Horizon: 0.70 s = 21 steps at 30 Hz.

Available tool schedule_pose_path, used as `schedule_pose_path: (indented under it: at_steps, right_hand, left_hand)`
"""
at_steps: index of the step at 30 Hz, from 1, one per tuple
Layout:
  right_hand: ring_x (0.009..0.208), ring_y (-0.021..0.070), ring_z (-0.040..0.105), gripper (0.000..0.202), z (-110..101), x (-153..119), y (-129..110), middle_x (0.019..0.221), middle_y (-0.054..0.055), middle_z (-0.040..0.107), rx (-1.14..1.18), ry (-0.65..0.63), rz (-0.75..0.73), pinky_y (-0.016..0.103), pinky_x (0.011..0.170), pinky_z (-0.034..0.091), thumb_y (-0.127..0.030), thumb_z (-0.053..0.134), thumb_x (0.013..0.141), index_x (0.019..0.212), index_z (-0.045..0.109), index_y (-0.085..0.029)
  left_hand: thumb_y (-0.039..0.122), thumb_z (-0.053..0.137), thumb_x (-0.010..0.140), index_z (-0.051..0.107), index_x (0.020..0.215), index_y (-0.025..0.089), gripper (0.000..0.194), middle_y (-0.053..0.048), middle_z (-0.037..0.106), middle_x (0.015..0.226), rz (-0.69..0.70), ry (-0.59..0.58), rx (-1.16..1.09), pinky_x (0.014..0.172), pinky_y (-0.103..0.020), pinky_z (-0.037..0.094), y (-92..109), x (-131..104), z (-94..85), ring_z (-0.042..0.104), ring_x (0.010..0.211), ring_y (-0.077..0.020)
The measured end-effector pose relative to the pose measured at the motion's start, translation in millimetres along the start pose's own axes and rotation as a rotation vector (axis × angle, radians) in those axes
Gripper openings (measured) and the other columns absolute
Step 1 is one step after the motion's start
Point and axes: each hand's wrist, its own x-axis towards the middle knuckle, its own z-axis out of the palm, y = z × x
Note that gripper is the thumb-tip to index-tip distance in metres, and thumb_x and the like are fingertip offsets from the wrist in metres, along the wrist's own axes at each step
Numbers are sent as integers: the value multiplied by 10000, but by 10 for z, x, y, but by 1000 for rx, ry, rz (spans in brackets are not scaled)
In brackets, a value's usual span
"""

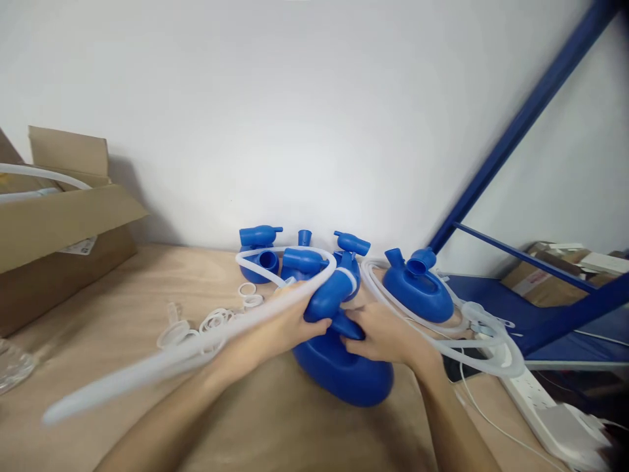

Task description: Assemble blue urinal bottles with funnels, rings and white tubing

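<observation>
At a wood-toned table (187, 269), I work over a blue bottle (344, 380), its rounded body directly before me; whether its underside bears on the tabletop, I cannot tell. Fingers of my right hand (376, 328) close around a blue stub above that body. Those of my left hand (295, 321) clamp the curved blue spout (327, 301), thumb in front, the others mostly hidden; a white ring (352, 280) circles its upper end. A translucent hose (122, 380) passes over my left forearm, its near end hanging free.

The smooth spout could twist out of my left grip if I press unevenly, and the rounded body could rock with it. A sweep of my arm could drag the hose through the loose white rings (253, 301) at left, or tug it against the blue bottles crowded just behind my hands.

Another blue bottle (417, 305) sits to the right, near a white power strip (528, 393). Farther off, an open carton (63, 269) bears a pale label (81, 246) whose print is too small to read; no brand is legible anywhere. Beyond rises a bare white wall (295, 118).
</observation>
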Motion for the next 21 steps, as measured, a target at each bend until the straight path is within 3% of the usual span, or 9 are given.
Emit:
schedule_pose_path:
  at_steps: [3,6,10,13,15,17,19,21]
  right_hand:
    - [546,168,572,250,-274,-162,-157,656,45,682,-60,203,-37,318,540,326,-398,660,915,744,646,-216]
    - [450,147,514,370,-484,-288,-401,546,19,607,-108,371,-37,327,482,267,-468,626,947,663,566,-238]
    - [404,100,384,474,-717,-119,-733,471,-46,428,-69,595,7,293,454,266,-495,654,944,593,473,-232]
    - [449,80,291,566,-951,358,-1006,492,-69,295,33,795,90,275,463,244,-563,686,907,562,389,-227]
    - [481,81,325,564,-1105,832,-1185,520,-60,339,151,771,112,263,475,252,-598,666,910,575,419,-218]
    - [517,92,383,576,-1196,1394,-1333,540,-49,395,235,760,84,260,500,279,-650,654,895,583,446,-213]
    - [556,113,448,605,-1173,1985,-1436,561,-32,462,261,722,79,263,530,319,-722,666,850,588,471,-212]
    - [602,148,524,626,-1025,2542,-1503,599,0,546,260,643,89,275,567,369,-777,661,817,593,509,-212]
  left_hand:
    - [494,713,922,393,1602,368,763,-27,581,1544,-18,45,-64,1097,-456,541,166,-143,-297,654,1261,-313]
    - [554,655,957,338,1626,394,757,-34,537,1581,24,117,60,1081,-473,553,254,-328,-501,646,1272,-337]
    - [508,537,1026,362,1620,376,634,-77,468,1618,32,325,307,1132,-579,489,265,-545,-739,475,1452,-439]
    - [450,602,997,347,1606,439,660,24,237,1734,5,605,421,1210,-689,350,221,-658,-971,120,1605,-471]
    - [424,671,963,346,1582,502,703,141,75,1758,36,836,520,1264,-714,222,141,-703,-1126,-24,1623,-440]
    - [402,707,943,404,1543,517,682,189,57,1752,99,975,575,1308,-662,150,5,-722,-1267,24,1629,-390]
    - [402,699,947,513,1489,441,575,112,202,1741,105,1016,539,1322,-592,180,-185,-731,-1390,176,1606,-354]
    - [454,656,963,600,1432,341,486,-12,342,1690,4,981,461,1296,-563,262,-420,-754,-1496,288,1564,-353]
